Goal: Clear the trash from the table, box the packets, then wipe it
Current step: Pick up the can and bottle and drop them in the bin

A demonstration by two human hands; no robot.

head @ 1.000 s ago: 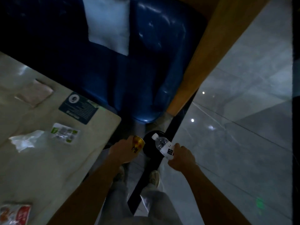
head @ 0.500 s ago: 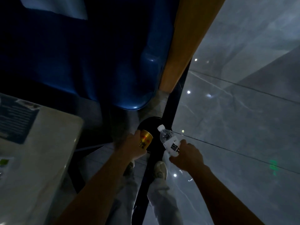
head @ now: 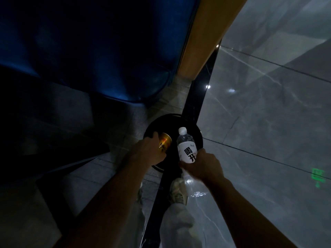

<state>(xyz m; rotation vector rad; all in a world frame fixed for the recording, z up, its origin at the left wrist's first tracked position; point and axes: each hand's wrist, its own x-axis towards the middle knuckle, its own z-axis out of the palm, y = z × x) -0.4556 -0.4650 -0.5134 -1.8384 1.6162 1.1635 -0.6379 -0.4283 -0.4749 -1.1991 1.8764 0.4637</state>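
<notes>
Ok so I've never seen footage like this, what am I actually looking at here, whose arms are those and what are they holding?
This is one picture from a camera worn on a person's head, looking down at their own bare arms; no machine is involved. The left hand has its grip on a gold can. The right hand holds a water bottle with a white cap and label. Both hang over a round black bin on the grey tiled floor. A blue seat is behind; the person's shoes show below.

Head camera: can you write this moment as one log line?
left hand: holds can | right hand: holds bottle | both over bin
</notes>
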